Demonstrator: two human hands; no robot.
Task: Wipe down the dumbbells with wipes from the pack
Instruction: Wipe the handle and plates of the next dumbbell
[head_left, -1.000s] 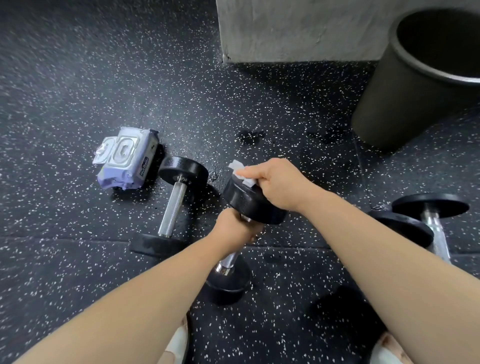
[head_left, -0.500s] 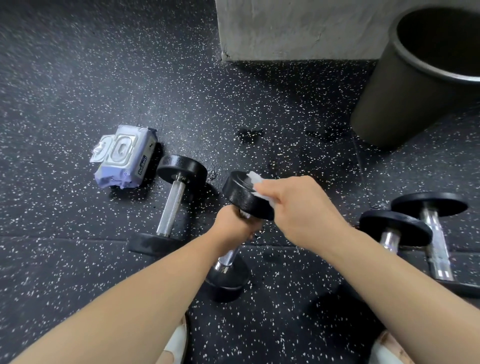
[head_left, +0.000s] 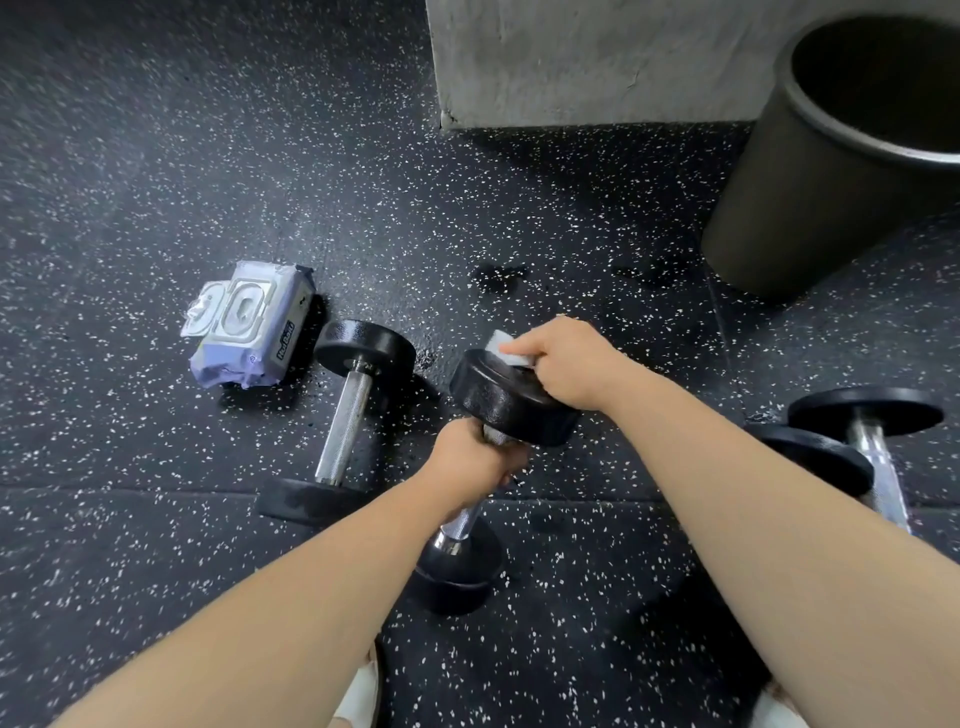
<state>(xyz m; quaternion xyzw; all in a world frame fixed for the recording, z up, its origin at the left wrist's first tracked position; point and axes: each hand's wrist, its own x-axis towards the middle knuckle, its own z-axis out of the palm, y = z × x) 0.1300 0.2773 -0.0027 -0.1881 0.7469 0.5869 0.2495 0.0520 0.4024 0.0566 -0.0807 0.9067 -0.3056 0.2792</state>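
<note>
From my feed, the speckled black rubber floor (head_left: 156, 156) fills almost everything beneath both hands. Beyond the hands stands a grey concrete block (head_left: 597, 62), and just to its right, well past the right hand, a black bin (head_left: 789, 208) with its mouth open.

The dumbbell being wiped (head_left: 493, 405) sits between the two hands, tilted. Its upper head is under the right hand and its lower head is down by the floor, close to my left forearm; I cannot tell whether it bears on the floor. A second dumbbell (head_left: 347, 431) lies flat on the floor just left of the left hand. Two more dumbbells (head_left: 821, 460) lie side by side, apart from the right forearm on its outer side.

The wipes pack (head_left: 254, 327) lies further left of the left hand, just beside the second dumbbell's far head, with its flap lid standing open.

My left hand (head_left: 467, 457) is clenched round the chrome handle right below the upper head. My right hand (head_left: 566, 364) has its fingers curled over a folded white wipe (head_left: 506, 351), pressing it onto the top face of that head at its far edge.
</note>
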